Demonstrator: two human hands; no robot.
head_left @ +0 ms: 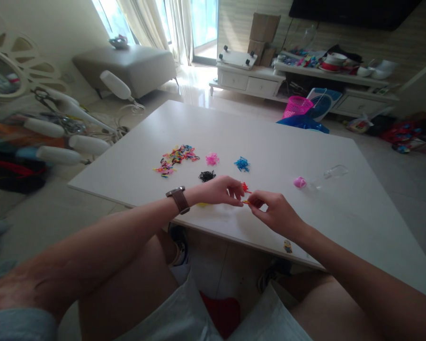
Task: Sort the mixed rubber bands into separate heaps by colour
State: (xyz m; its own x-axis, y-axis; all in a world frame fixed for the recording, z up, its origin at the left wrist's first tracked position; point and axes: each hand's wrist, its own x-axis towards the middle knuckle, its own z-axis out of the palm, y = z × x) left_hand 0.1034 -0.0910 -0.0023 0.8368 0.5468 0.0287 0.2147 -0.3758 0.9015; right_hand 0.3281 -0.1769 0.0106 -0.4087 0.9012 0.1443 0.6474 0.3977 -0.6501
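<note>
Small elastic bands lie in heaps on the white table: a mixed-colour heap point(179, 157), a pink heap point(212, 158), a blue heap point(242, 164) and a black heap point(207, 176). Beyond my fingers is a red heap point(244, 187), partly covered. A bit of yellow point(201, 204) peeks out under my left wrist. Over the near part of the table, my left hand point(227, 190) and my right hand point(271, 208) meet with fingertips pinched. Between them is a small orange-yellow elastic band point(246, 202), largely hidden by the fingers.
A clear bottle point(335, 171) with a pink cap point(299, 182) lies to the right on the table point(341, 213). A small cartoon sticker point(287, 246) sits at its near edge. Past the table stand a pink basket point(296, 106) and a cluttered cabinet point(248, 80).
</note>
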